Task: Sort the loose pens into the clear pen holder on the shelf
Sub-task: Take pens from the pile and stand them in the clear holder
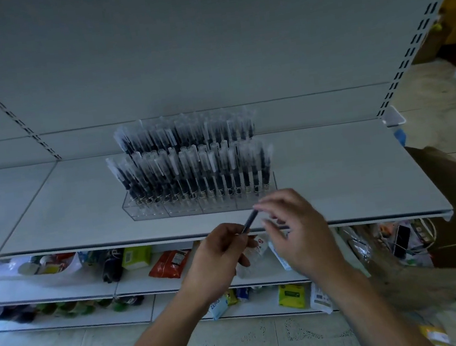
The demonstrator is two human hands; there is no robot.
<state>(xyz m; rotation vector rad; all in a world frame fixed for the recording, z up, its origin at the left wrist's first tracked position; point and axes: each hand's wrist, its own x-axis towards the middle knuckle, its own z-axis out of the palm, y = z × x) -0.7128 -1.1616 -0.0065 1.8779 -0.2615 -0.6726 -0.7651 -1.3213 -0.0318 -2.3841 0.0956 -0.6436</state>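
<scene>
Pen holder (200, 205) beyond the hands appears mostly filled; left hand (220, 257) pinches one pen (250, 220), right hand (297, 230) loosely open beside its tip.

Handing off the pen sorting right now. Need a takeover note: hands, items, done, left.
Left hand: pinches one dark pen, held over the front edge of the shelf.
Right hand: at the pen's upper end, blurred; grip unclear.
Clear pen holder: mid-shelf, its two rear rows packed with upright pens, front slots look empty.
Done: two rows racked.
Left: the held pen, probably into a front slot. No other loose pens visible on the shelf.
</scene>
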